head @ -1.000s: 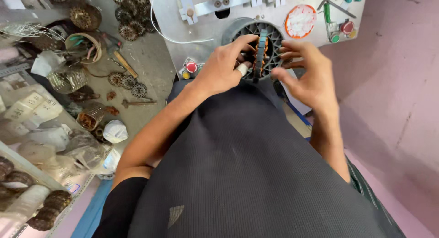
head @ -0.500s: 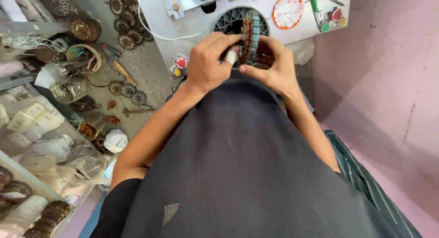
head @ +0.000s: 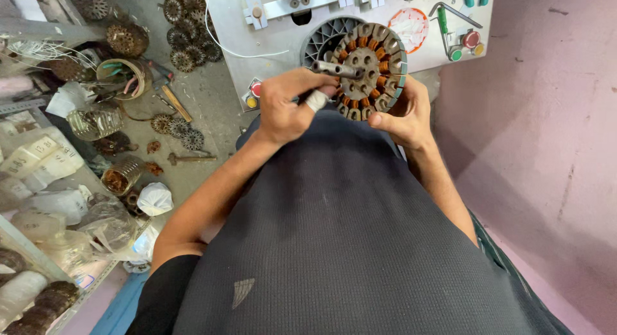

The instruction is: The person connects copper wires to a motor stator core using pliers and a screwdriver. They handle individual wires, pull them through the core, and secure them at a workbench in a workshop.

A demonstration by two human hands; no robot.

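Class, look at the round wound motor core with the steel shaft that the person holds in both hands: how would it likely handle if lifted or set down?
The motor core looks like stacked metal with copper windings, so probably heavy and rigid. Its round rim suggests it could roll on edge. The right hand cradles it underneath while the left hand grips near the shaft.

The motor core (head: pixel 371 68) held between the hands was grey with orange-brown windings; beyond it the panel (head: pixel 257 49) was pale grey with red, yellow and green buttons (head: pixel 471 40).
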